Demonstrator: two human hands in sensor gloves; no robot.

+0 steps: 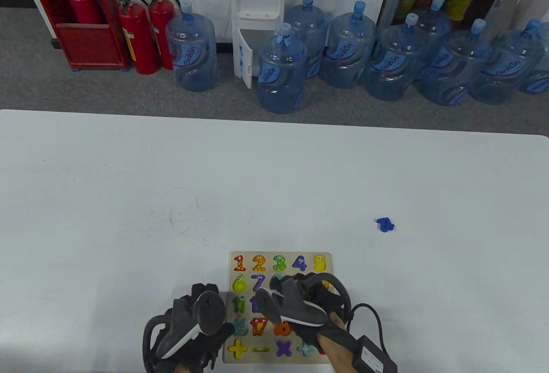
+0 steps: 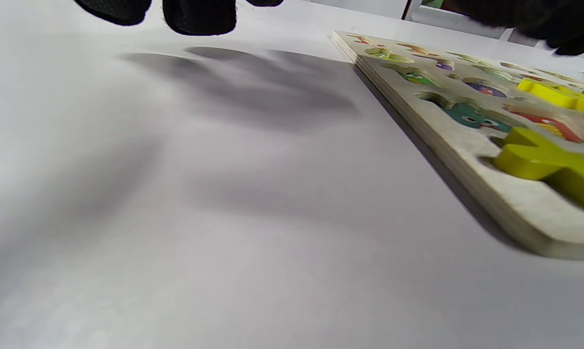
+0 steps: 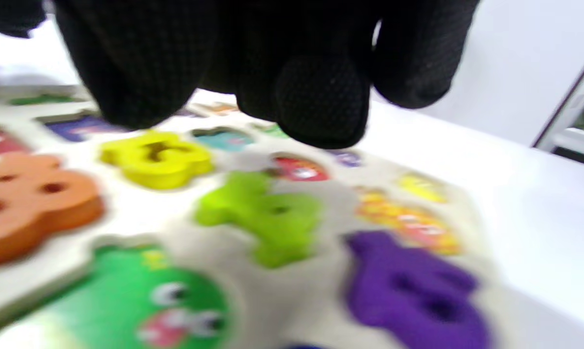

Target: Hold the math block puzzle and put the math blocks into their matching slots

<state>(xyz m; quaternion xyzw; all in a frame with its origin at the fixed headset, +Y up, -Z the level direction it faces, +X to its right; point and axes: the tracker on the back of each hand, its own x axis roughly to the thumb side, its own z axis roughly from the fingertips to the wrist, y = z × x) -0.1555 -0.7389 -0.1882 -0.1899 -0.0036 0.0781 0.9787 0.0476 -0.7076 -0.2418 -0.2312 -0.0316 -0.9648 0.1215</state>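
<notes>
A square pale wooden puzzle board (image 1: 329, 257) printed with coloured numbers and maths signs lies flat on the white worktop (image 1: 128, 201), at the bottom centre of the table view. Both gloved hands enter from the bottom edge there.

The left hand (image 1: 195, 326), in a black glove with a grey tracker on its back, sits at the lower left side of the board. In the table view its fingers reach to the board's left edge, though contact there is hidden by the tracker. In the left wrist view the black fingertips (image 2: 199, 17) hang at the top edge, spread and above the bare worktop, with nothing between them; the board's edge (image 2: 466, 160) runs along the right of that frame.

The right hand (image 1: 309, 304) is over the middle of the board, covering several slots. In the right wrist view, which is blurred, its fingers (image 3: 321, 97) are curled downward just above the pieces; whether they pinch a block or touch the board cannot be told.

A yellow plus-shaped block (image 1: 238, 348) sits in the board's bottom row, beside a purple cross-shaped block (image 1: 283, 348). A small blue number block (image 1: 385, 224) lies alone on the worktop, well apart from the board, toward the right centre of the table view.
</notes>
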